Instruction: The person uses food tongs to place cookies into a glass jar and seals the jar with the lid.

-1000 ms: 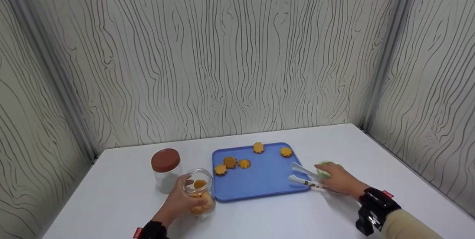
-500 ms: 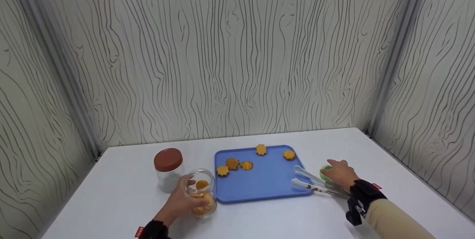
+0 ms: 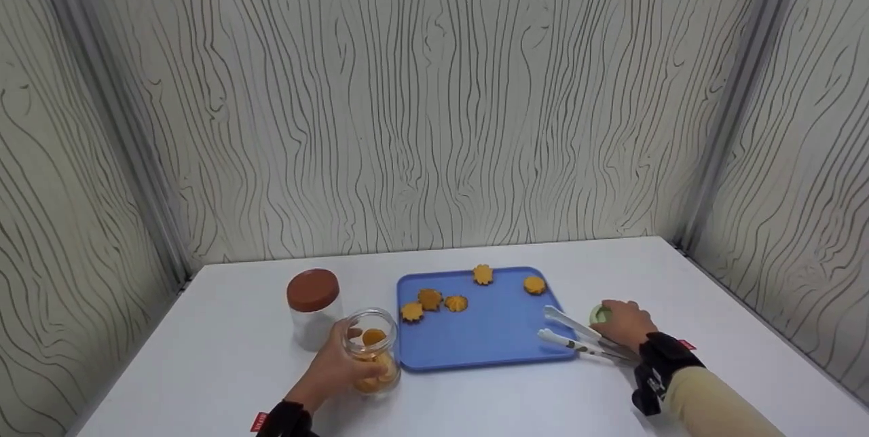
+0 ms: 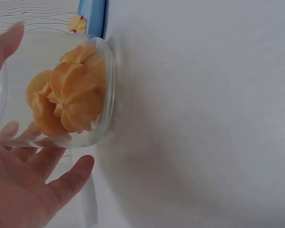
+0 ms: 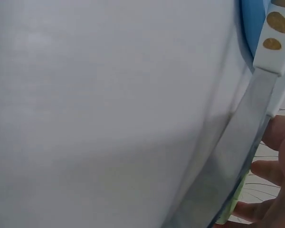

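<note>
In the head view my left hand point(image 3: 333, 370) grips a clear glass jar point(image 3: 390, 359) that has no lid on it. Piped, swirl-topped cookies point(image 4: 76, 95) fill the lower part of the jar in the left wrist view. My right hand point(image 3: 629, 325) is on a round light green lid point(image 3: 599, 315) lying right of the tray, thumb and fingers around its edge. Beside that hand lie tongs point(image 3: 565, 340) with white tips over the tray's right edge; their metal arms point(image 5: 228, 147) cross in front of the lid in the right wrist view, partly hiding it.
A blue tray point(image 3: 495, 345) lies mid-table, bearing several cookies, among them one cookie point(image 3: 483, 275) at its back edge. Behind the left hand stands another jar point(image 3: 311, 328) with a reddish-brown lid point(image 3: 313, 290). Patterned panels point(image 3: 421, 118) wall the white table in.
My right hand has left the tongs, which now lie at the tray's right edge, and has lowered onto the green lid. My left hand keeps its hold on the jar.
</note>
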Demonstrator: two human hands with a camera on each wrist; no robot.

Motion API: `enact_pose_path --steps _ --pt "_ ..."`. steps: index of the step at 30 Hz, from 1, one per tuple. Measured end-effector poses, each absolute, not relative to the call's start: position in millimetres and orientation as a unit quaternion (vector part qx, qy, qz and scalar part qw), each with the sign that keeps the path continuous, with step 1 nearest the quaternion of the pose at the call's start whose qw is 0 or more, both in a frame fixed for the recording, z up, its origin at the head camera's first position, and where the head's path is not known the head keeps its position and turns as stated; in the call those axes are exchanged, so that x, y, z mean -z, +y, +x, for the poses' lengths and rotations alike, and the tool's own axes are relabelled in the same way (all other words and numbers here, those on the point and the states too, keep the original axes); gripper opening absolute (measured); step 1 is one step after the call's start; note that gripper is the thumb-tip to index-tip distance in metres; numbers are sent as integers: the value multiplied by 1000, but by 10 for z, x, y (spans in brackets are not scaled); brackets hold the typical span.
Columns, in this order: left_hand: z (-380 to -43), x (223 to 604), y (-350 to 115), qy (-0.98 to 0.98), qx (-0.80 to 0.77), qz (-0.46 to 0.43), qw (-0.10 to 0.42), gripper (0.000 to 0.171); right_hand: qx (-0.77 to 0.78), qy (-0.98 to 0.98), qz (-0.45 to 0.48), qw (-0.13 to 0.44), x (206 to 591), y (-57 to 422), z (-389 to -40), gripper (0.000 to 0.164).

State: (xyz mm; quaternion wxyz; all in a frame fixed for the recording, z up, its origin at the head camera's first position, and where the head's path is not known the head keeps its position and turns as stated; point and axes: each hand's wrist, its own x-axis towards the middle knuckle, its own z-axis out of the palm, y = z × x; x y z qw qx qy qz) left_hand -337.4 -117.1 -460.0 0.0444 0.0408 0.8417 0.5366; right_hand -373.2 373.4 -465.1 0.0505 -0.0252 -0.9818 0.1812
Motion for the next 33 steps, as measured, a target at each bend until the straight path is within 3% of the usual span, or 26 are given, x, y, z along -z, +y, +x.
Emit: enact_pose_path --steps 9,18,33 --pt "-3364 4611 -1141 839 -540 44 46 104 -218 -968 -19 126 4341 3416 -3612 60" --pt "-3357 4620 -1157 833 -551 48 35 102 -240 -962 16 127 4149 3100 -3520 59" --pt "-3355 4564 -1135 841 -538 23 58 99 -258 -952 88 136 4006 2596 -3328 57"
